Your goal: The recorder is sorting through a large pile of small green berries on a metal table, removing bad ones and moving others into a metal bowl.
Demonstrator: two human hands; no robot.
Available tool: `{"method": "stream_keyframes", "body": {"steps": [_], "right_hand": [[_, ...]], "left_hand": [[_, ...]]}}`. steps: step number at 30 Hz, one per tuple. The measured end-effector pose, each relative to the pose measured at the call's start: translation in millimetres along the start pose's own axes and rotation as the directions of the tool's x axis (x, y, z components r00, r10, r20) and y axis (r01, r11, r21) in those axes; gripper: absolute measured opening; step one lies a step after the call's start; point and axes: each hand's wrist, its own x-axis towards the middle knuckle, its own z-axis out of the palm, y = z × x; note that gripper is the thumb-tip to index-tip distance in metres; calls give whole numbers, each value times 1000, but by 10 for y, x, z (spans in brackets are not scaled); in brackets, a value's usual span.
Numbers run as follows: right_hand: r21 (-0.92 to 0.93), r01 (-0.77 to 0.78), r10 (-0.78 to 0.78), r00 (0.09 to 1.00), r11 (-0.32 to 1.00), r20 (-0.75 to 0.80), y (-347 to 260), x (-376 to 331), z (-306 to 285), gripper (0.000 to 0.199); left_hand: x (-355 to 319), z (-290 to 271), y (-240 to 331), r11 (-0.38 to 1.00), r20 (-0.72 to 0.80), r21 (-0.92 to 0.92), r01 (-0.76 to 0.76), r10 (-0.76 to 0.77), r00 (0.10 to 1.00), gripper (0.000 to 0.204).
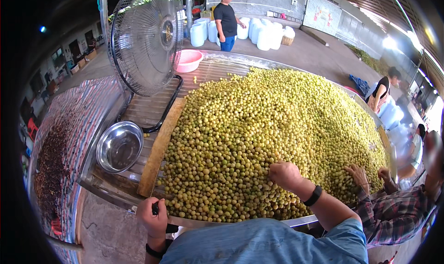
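Observation:
A wide heap of small round yellow-green fruits [231,139], gooseberry-like, covers most of a metal table [138,109]. My right hand [285,176] rests on the heap's near side with its fingers curled in; whether a fruit is inside cannot be seen. At the table's near left edge, my left hand [151,216] is closed round a small black object [155,208] whose kind I cannot make out. A wooden board [159,148] bounds the heap on the left, just beyond my left hand.
Left of the board stand a shiny metal bowl [120,147], a large fan [147,37] and a pink basket [188,60]. On the right, a co-worker in a plaid shirt [400,213] has a hand [358,176] on the fruits. Another person [226,21] stands beyond the table.

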Motion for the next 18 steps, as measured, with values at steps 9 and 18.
{"method": "stream_keyframes", "body": {"steps": [9,18], "right_hand": [[-23,-22,15,958,999,-285,261,54,104,15],[331,-185,259,946,925,-195,1541,693,326,30]], "left_hand": [[-35,31,-35,999,39,-31,44,-43,998,10],[17,111,31,998,38,-53,35,-33,999,12]]}}
